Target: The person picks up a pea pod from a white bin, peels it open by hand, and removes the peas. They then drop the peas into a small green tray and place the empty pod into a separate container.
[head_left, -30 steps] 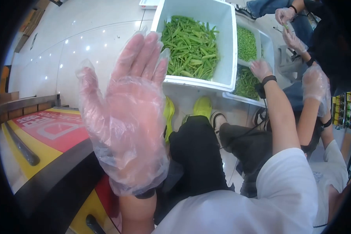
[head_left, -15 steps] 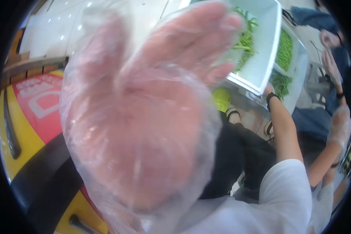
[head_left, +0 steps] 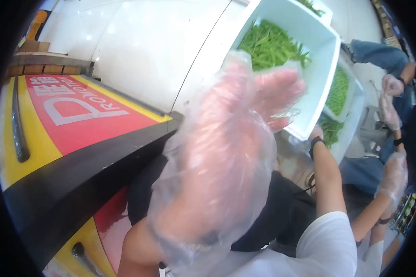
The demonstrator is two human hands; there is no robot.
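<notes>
My left hand, in a clear plastic glove, is raised close to the camera, fingers spread, nothing held. Its fingertips overlap the near side of a white foam box containing green pods. By the box's lower right corner is my right hand, gloved, with a black band at the wrist; its fingers are mostly hidden. Beyond it, a container holds small green peas, with more green pods below them.
A red and yellow promotion stand with black edging is at the left. At the right, co-workers' gloved hands and a gloved forearm show, with jeans-covered legs. A grey stool stands near them.
My left hand has moved right and lower, away from the camera, and turned. More of the foam box, its pods and the red stand now show. My right hand stays by the box corner.
</notes>
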